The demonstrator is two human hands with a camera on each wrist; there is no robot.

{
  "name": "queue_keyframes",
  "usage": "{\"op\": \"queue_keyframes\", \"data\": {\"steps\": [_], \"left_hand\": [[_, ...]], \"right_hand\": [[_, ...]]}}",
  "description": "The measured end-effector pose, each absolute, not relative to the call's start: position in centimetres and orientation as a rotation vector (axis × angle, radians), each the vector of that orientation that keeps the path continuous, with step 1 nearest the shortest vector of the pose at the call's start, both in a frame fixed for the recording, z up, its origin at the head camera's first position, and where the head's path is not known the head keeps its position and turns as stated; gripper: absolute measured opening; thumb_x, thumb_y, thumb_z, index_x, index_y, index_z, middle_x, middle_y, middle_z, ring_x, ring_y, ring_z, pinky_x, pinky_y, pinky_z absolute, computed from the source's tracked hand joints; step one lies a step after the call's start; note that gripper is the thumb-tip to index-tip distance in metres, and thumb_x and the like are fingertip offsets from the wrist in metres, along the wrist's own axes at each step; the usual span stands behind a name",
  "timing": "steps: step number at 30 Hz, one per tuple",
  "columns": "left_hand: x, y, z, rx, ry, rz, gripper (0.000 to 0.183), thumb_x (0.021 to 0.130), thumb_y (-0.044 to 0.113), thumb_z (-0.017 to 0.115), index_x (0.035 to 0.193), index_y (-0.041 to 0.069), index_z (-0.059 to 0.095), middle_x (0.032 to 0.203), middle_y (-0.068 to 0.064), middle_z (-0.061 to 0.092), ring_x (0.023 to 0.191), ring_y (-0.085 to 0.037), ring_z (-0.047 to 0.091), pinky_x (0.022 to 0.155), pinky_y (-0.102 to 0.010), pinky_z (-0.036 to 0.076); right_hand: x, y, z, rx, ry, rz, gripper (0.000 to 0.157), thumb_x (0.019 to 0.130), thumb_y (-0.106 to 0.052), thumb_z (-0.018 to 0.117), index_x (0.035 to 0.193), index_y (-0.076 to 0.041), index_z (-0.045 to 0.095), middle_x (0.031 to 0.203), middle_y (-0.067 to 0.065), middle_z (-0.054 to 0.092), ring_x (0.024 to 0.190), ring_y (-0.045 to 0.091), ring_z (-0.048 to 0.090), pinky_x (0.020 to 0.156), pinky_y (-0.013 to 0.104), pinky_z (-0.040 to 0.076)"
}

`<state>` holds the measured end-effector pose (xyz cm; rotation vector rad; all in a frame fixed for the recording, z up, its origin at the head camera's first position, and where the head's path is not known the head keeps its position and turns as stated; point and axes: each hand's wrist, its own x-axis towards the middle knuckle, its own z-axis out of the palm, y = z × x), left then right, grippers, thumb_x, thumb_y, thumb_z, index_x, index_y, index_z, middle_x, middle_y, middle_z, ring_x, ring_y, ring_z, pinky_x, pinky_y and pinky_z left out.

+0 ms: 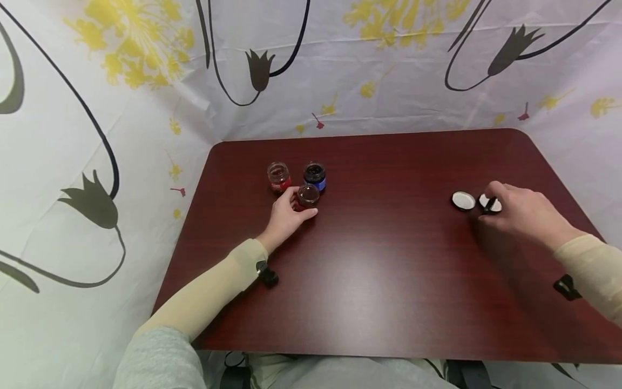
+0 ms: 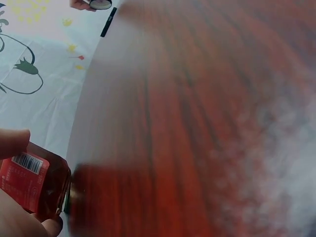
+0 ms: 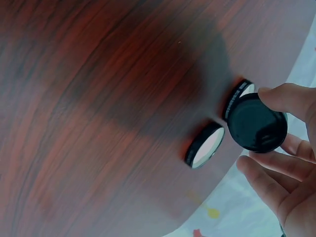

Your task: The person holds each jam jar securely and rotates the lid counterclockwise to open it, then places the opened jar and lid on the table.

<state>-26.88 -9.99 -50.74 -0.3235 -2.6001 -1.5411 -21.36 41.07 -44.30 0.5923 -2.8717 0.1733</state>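
My left hand [image 1: 285,217] grips a small glass jar [image 1: 308,196] at the left of the table. In the left wrist view, the jar's red label [image 2: 25,178] with a barcode shows between thumb and fingers. Just behind it stand a jar with a red label [image 1: 279,177] and a dark jar with a blue label [image 1: 315,176], both lidless. At the right, my right hand [image 1: 527,213] pinches a round black lid [image 3: 257,123] between thumb and fingers. Two black-rimmed lids lie below and beside it, white insides up: a left lid [image 1: 463,201] and a right lid [image 3: 237,101] partly hidden.
The dark red-brown wooden table [image 1: 379,259] has rounded far corners. A white cloth [image 1: 413,97] with printed flowers hangs behind it and along its left side. The person's lap [image 1: 340,373] is at the near edge.
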Motion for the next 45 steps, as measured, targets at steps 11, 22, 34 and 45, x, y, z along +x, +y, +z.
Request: {"op": "queue_keyframes", "data": {"steps": [11,22,34,45], "left_hand": [[-27.2,-10.1,-51.0,-0.318,-2.596,-1.576,0.058,0.067,0.035,0.08,0.115,0.02,0.053,0.108,0.008,0.06,0.094,-0.001,0.056,0.08,-0.025,0.046],[-27.6,-10.6,-51.0,-0.297,-2.64,-1.542,0.062,0.066,0.043,0.079,0.118,0.02,0.054,0.111,0.007,0.06,0.099,-0.003,0.055,0.083,-0.027,0.046],[-27.9,-11.4,-50.5,-0.232,-2.716,-1.487,0.063,0.062,0.05,0.079,0.116,0.027,0.057,0.107,0.014,0.059,0.09,-0.004,0.055,0.076,-0.027,0.047],[-27.8,-11.5,-50.5,-0.2,-2.686,-1.561,0.067,0.062,0.046,0.08,0.121,0.027,0.054,0.109,0.011,0.059,0.095,-0.003,0.054,0.078,-0.028,0.047]], "right_hand": [[-20.8,41.9,-44.3,0.502,-2.941,0.162,0.04,0.062,-0.033,0.08,0.085,-0.017,0.052,0.068,-0.007,0.055,0.046,0.01,0.041,0.042,0.031,0.031],[-20.4,41.6,-44.9,0.407,-3.008,0.162,0.035,0.065,-0.04,0.078,0.077,-0.019,0.053,0.061,-0.008,0.051,0.047,0.014,0.04,0.042,0.032,0.028],[-20.6,41.2,-45.3,0.36,-3.06,0.154,0.038,0.063,-0.049,0.077,0.072,-0.02,0.054,0.056,-0.006,0.049,0.046,0.016,0.041,0.039,0.035,0.028],[-20.4,41.2,-46.3,0.358,-3.052,0.229,0.046,0.058,-0.051,0.08,0.073,-0.017,0.053,0.06,-0.003,0.051,0.049,0.017,0.045,0.04,0.037,0.032]]}}
